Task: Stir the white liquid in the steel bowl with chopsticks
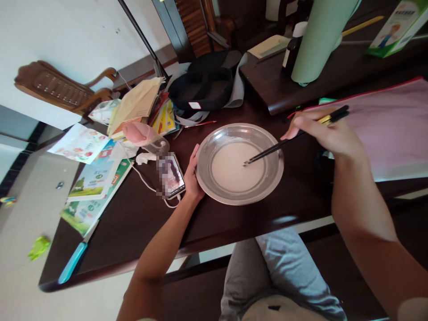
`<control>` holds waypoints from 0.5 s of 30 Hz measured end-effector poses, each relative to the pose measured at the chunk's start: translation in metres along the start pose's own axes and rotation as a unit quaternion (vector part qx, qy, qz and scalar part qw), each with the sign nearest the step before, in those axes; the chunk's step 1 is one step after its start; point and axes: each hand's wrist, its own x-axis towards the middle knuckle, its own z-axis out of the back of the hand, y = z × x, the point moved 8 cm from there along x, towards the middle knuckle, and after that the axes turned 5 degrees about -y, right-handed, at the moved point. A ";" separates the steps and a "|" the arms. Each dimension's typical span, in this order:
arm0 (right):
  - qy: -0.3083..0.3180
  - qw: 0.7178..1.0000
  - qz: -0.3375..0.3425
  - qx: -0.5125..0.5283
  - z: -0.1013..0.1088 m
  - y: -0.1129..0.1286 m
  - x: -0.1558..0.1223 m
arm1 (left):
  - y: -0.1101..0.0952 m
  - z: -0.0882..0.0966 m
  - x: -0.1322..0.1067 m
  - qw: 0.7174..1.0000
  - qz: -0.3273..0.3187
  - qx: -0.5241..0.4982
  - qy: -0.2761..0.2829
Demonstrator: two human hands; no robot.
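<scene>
A round metal bowl (204, 167) stands on the dark wooden table, with a pale, milky liquid (230, 171) in its bottom. My left hand (193, 176) grips the bowl's left side, the fingers partly hidden behind the rim. In my right hand (316, 129) is a pair of black chopsticks (270, 150) with gold bands near the top. Their tips dip into the liquid around the bowl's middle, and the shafts cross above its right rim.
Left of the bowl lie a phone (175, 176) on a white cable, booklets (88, 178) and a blue-handled knife (73, 263). Behind are a black case (203, 91) and a pink-topped bottle (142, 133). A green flask (321, 44) and a pink mesh pouch (384, 125) are at right.
</scene>
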 end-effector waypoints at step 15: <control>0.042 0.999 0.000 0.021 -0.006 0.003 -0.002 | 0.000 0.000 0.000 1.000 0.004 -0.004 -0.004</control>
